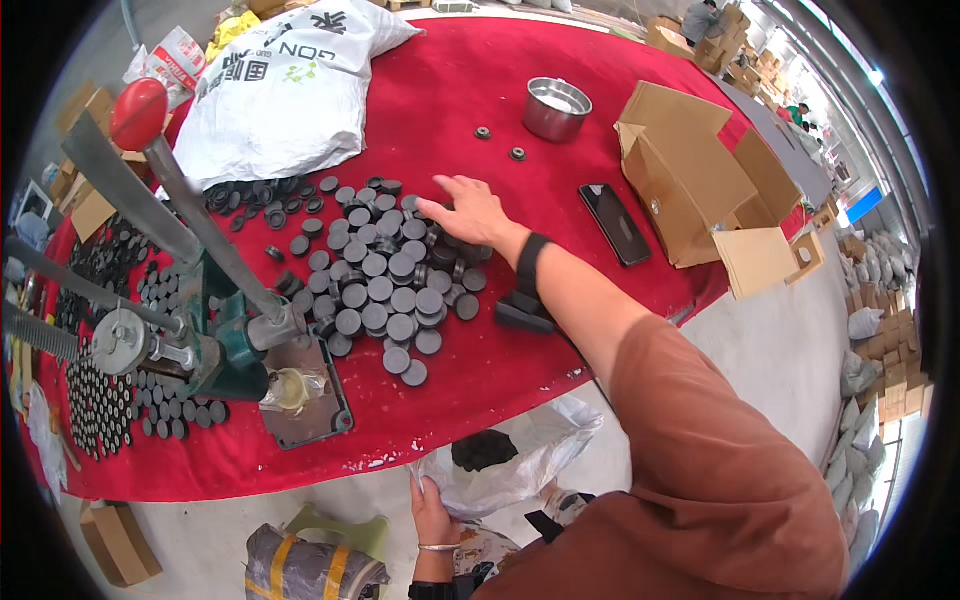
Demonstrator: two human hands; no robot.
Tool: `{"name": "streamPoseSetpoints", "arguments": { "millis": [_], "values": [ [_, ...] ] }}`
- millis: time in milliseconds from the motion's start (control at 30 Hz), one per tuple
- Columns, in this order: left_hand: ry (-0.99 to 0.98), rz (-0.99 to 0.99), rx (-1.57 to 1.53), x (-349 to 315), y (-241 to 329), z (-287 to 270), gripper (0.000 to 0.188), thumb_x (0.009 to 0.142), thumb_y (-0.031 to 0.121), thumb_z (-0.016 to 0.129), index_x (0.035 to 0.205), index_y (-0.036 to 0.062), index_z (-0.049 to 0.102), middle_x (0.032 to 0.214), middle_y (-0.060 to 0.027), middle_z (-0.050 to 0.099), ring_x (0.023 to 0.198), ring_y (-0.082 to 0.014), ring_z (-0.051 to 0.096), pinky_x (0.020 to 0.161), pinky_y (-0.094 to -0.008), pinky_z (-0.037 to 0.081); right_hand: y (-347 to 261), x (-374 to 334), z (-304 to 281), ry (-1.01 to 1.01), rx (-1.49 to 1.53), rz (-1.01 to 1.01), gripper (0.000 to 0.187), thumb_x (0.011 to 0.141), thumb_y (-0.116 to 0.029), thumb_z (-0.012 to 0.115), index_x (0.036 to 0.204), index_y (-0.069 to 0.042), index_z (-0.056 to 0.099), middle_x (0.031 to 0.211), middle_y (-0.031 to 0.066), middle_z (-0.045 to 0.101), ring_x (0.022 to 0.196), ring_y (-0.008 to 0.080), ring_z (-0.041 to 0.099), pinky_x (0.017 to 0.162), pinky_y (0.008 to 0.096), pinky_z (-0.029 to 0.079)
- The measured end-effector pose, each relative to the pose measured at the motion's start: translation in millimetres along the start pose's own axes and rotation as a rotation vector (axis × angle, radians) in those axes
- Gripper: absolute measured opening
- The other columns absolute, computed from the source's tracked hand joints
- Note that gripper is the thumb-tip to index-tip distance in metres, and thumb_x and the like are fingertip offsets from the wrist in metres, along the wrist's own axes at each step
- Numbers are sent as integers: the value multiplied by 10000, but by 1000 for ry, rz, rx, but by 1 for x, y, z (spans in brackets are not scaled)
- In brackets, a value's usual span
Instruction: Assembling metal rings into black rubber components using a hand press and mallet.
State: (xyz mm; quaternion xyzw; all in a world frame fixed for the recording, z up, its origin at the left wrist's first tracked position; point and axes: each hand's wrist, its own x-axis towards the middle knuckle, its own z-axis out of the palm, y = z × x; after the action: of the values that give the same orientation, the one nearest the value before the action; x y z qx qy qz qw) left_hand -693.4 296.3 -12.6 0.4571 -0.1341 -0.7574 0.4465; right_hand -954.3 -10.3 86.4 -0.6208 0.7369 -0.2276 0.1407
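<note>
A heap of round dark-grey caps lies on the red-covered table. At its far right side is my right hand, fingers stretched and thumb apart, touching or just above the caps; nothing shows in its grasp. Below the table's front edge, my left hand pinches the rim of a clear plastic bag. The bag hangs with its mouth spread, and a dark clump of pieces lies inside. What the left fingertips do behind the plastic is partly hidden.
A green hand press with a red-knobbed lever stands left of the heap. Beyond lie a white sack, a metal bowl, a phone and an open cardboard box. Rows of small parts cover the table's left.
</note>
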Motion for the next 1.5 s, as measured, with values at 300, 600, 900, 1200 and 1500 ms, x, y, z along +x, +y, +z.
{"name": "streamPoseSetpoints", "arguments": {
  "millis": [300, 600, 900, 1200, 1500],
  "values": [
    [56, -10, 120, 3, -3, -1, 428, 965, 274, 368, 1343, 87, 294, 1226, -132, 474, 1093, -263, 509, 894, -396, 457, 43, -40, 13, -20, 132, -329, 321, 756, -341, 618, 1029, -172, 626, 1081, 57, 600, 1041, 278, 503, 928, 384, 376],
    [41, 11, 55, 12, -4, 12, 479, 961, 279, 401, 1364, 52, 276, 1270, -107, 438, 1142, -219, 459, 952, -356, 390, 31, -140, -1, 77, 89, -472, 333, 665, -373, 664, 947, -199, 629, 985, 65, 604, 952, 281, 534, 784, 400, 466],
    [26, 9, 27, 7, -6, 10, 471, 957, 324, 407, 1350, 85, 308, 1264, -94, 444, 1138, -219, 464, 949, -374, 400, 19, -202, -12, -99, 312, -604, 304, 581, -161, 700, 858, -100, 591, 964, 75, 577, 812, 283, 531, 703, 360, 450],
    [21, 57, 13, 9, -4, 8, 369, 967, 293, 387, 1266, 78, 377, 1190, -88, 504, 1066, -212, 523, 893, -366, 456, 4, -266, -2, -183, 343, -967, 243, 550, -128, 662, 770, -110, 561, 918, 56, 538, 775, 240, 504, 629, 356, 388],
    [36, 40, -43, 8, 8, 3, 386, 969, 292, 381, 1288, 79, 342, 1184, -99, 503, 1075, -218, 520, 895, -370, 457, -46, -237, 12, -209, 233, -972, 416, 643, -291, 717, 988, -103, 580, 1088, 112, 540, 930, 278, 518, 755, 398, 409]
  ]
}}
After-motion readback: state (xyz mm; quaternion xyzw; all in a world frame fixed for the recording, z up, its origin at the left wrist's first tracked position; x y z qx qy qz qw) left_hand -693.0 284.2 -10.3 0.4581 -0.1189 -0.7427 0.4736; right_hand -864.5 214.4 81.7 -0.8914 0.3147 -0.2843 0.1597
